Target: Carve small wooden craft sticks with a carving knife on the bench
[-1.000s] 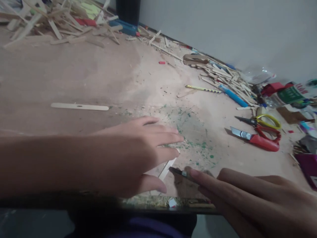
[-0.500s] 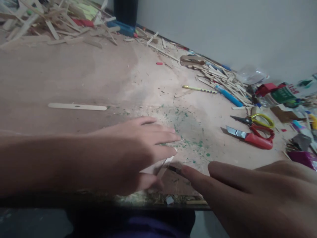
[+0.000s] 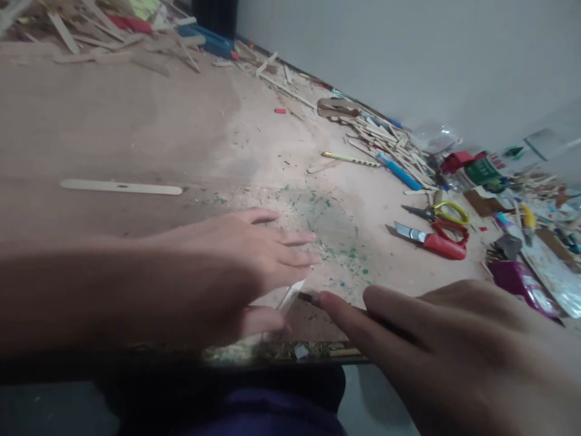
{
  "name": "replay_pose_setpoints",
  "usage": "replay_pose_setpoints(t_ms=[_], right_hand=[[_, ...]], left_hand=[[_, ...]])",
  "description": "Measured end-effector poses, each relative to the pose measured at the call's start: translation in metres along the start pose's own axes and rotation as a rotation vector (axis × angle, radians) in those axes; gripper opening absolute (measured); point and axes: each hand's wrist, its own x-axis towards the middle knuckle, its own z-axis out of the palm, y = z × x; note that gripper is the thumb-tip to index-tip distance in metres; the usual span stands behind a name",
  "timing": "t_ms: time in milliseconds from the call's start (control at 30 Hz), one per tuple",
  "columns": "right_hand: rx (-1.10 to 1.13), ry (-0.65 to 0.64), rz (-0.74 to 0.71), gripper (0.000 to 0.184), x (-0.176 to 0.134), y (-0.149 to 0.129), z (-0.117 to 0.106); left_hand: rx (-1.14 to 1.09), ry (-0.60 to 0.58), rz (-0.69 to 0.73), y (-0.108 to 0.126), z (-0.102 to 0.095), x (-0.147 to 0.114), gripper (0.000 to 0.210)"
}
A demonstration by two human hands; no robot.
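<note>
My left hand (image 3: 258, 257) lies over the table near its front edge, fingers stretched out and spread. A pale wooden craft stick (image 3: 291, 295) shows slantwise between its forefinger and thumb; the rest of it is hidden under the hand. Closed around a thin knife (image 3: 310, 297), my right hand (image 3: 422, 339) comes in from the lower right. The knife's dark narrow tip meets the stick's right side, while its handle is hidden in the fist. To the left lies another craft stick (image 3: 121, 187) with a dark mark at its middle.
At right lie a red box cutter (image 3: 442, 246) and yellow-and-red scissors (image 3: 447, 215). Behind them are a blue pen-like tool (image 3: 399, 171), a patterned pencil (image 3: 349, 158) and a heap of sticks (image 3: 385, 136). More sticks (image 3: 104, 45) fill the back left. Green flecks dot the table (image 3: 149, 133).
The view has shifted a little, so the table's things sit further left and slightly higher. Both hands keep nearly the same place at the stick, the knife tip still against it.
</note>
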Motion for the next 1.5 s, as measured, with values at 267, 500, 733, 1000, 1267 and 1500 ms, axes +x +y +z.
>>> replay_pose_setpoints(t_ms=[267, 500, 733, 1000, 1267, 1500], right_hand=[[0.144, 0.033, -0.053, 0.052, -0.026, 0.003, 0.024], [0.292, 0.176, 0.069, 0.071, -0.049, -0.006, 0.062], [0.242, 0.146, 0.113, 0.057, -0.042, -0.004, 0.056], [0.165, 0.086, 0.020, 0.057, -0.015, 0.000, 0.020], [0.141, 0.073, 0.073, 0.067, -0.024, -0.008, 0.025], [0.207, 0.100, 0.115, 0.067, -0.036, -0.008, 0.042]], left_hand=[[-0.011, -0.118, -0.045, -0.005, -0.011, 0.005, 0.052], [-0.035, -0.162, -0.083, -0.004, -0.015, 0.006, 0.056], [-0.057, -0.185, -0.116, -0.002, -0.020, 0.008, 0.061], [-0.091, -0.130, -0.078, -0.008, -0.013, 0.004, 0.056], [-0.115, -0.126, -0.079, -0.011, -0.011, 0.003, 0.057], [-0.110, -0.135, -0.084, -0.006, -0.013, 0.006, 0.055]])
